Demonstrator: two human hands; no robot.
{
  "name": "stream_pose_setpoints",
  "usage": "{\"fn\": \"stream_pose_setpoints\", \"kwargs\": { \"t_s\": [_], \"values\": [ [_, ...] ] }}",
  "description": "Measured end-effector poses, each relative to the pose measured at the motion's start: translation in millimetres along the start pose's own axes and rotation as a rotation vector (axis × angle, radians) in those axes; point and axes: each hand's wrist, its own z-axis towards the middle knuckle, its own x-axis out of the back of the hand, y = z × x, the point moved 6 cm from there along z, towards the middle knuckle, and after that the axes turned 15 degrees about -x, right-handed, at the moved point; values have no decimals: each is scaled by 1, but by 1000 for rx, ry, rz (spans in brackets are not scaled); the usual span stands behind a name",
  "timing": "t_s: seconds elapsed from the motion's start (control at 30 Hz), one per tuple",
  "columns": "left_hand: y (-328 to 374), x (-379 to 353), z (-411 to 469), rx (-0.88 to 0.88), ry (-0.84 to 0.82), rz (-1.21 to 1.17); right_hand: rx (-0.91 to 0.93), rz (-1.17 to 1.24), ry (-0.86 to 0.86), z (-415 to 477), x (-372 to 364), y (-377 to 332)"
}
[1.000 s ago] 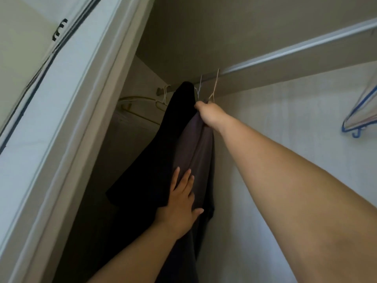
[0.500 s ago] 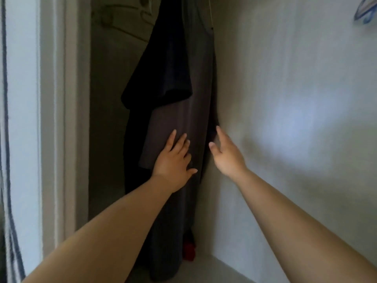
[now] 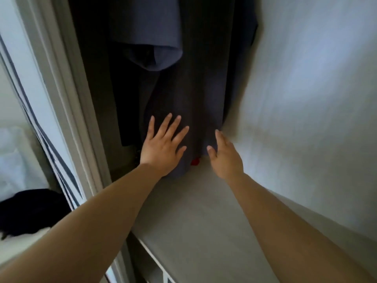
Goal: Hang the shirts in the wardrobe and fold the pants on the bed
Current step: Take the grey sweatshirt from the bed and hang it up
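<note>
Near left, past the door frame (image 3: 61, 103), a dark garment (image 3: 30, 211) lies heaped on the white bed (image 3: 14, 160); probably pants awaiting folding, too dim to confirm. The wardrobe shelf (image 3: 193, 217) runs under both forearms. Left hand (image 3: 163, 147): fingers spread, flat on the lower front of the hanging grey shirt (image 3: 195, 94), gripping nothing. Right hand (image 3: 225, 158): fingers straight, close together, thumb apart, at the shirt's right hem beside the wardrobe wall (image 3: 306, 88); contact uncertain. Small red object (image 3: 195, 161) behind the hem, unidentified. Farther up, a blue shirt (image 3: 146, 33) overlaps the grey one's left side. Hangers and rail out of view. Risks: hard downward smoothing could drag a shirt off its hanger; the hem may bunch on the shelf; pushing left would crumple the blue shirt.
</note>
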Motion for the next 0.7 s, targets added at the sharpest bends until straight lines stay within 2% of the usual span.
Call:
{"fn": "stream_pose_setpoints", "kwargs": {
  "t_s": [0.37, 0.53, 0.7],
  "values": [
    [45, -29, -109, 121, -111, -95, 178, -39, -104, -96, -56, -4],
    [51, -27, -173, 156, -47, -180, 341, 29, -134, -153, -71, -24],
    [31, -14, -250, 217, -30, -148, 558, 50, -155, -209, -90, -62]
  ]
}}
